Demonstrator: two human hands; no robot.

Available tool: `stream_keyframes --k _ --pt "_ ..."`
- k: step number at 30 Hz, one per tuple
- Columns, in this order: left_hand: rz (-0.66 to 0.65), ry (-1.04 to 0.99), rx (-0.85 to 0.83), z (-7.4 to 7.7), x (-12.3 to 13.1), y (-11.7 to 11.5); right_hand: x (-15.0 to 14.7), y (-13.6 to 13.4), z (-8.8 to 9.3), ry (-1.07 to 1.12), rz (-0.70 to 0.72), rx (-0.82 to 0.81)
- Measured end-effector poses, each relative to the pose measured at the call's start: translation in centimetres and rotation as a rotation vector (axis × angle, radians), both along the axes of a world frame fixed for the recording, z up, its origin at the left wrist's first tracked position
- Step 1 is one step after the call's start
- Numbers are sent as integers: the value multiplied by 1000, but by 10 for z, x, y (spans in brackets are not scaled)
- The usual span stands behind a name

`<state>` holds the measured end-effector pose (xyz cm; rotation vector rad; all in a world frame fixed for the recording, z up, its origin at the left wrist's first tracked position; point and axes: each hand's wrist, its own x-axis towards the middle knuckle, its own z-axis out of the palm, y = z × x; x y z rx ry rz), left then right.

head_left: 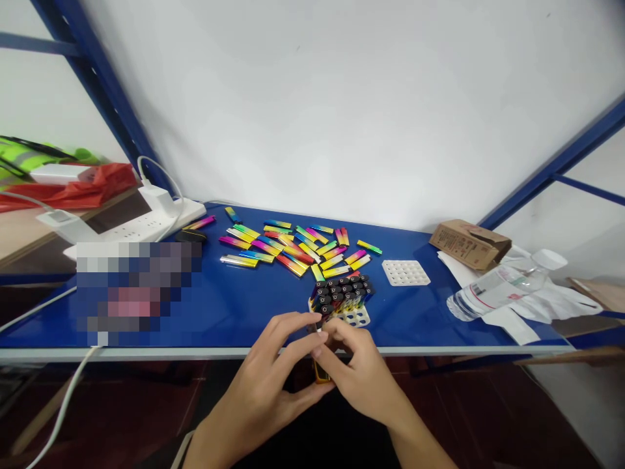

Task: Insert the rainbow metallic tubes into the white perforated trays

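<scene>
Along the near edge of a blue table point(234, 319), the left hand point(258, 384) and right hand point(361, 371) come together, their fingers closed around a slim yellow tube point(321, 371) held upright. The fingers hide most of it; only its lower end and a small white tip point(319, 329) show, and what that tip is cannot be made out. The tube sits just past the table's pale rim, over the dark floor.

Just beyond the fingertips, a block of black-topped cylinders point(340, 293) stands packed in a white perforated holder point(354, 317), which the right hand partly hides. A matching white holder point(405, 272) lies to the right, apart from it. Farther back, loose rainbow-coloured tubes point(288, 249) lie scattered in a heap, near the wall.

A pixelated patch point(137, 293) hides the table's left part. A white power strip point(146, 225) sits at the far left corner, and a cardboard box point(469, 244) and plastic water bottle point(498, 286) lie at the right end, the bottle on white sheets point(537, 306).
</scene>
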<state>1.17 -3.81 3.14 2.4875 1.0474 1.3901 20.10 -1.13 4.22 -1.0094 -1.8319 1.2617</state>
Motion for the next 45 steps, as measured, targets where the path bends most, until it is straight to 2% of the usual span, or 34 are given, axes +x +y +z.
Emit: stream_keyframes --k 3,6,10,12,15,19,25,30,35,39,45 --pt "-12 19 -21 -3 -1 2 7 5 2 25 48 -55" --pt "29 22 -137 -6 -7 5 14 10 5 104 55 -59" --pt "135 7 -255 -12 -14 16 17 16 5 484 30 -141" --pt "178 17 -269 -16 -15 26 16 20 2 591 -11 -142" --pt "205 37 -296 -25 -16 39 13 25 -3 620 -123 -132" --pt "225 54 -359 -33 -19 44 9 28 -4 699 -209 -123" --pt "209 79 -459 -27 -20 44 13 28 -5 707 -169 -221" --pt "218 79 -461 -26 -19 45 20 31 -13 647 -78 -288" --pt "213 65 -484 -26 -19 45 20 34 -22 612 -169 -342" --pt "215 68 -477 -26 -18 44 19 37 -26 599 -207 -309" --pt "222 74 -477 -26 -18 44 19 35 -24 562 -192 -298"
